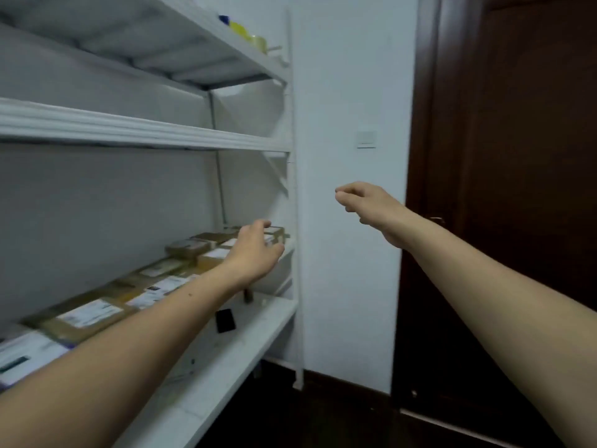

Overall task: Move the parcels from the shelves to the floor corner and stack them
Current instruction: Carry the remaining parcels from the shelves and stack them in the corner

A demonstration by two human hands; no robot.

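Several brown cardboard parcels (93,315) with white labels lie in a row on a white shelf (284,250), running from the lower left to the shelf's far right end. My left hand (255,250) reaches over the farthest parcels (210,239), fingers spread, holding nothing; whether it touches one is unclear. My right hand (365,202) hangs in the air to the right of the shelf frame, in front of the white wall, fingers loosely curled and empty. The view is blurred.
A lower shelf (226,367) carries a small black object (225,320) and a small dark cylinder (248,295). Yellow cups (248,33) stand on the top shelf. A dark wooden door (517,156) is at the right, dark floor (323,421) below, a wall switch (366,139) between.
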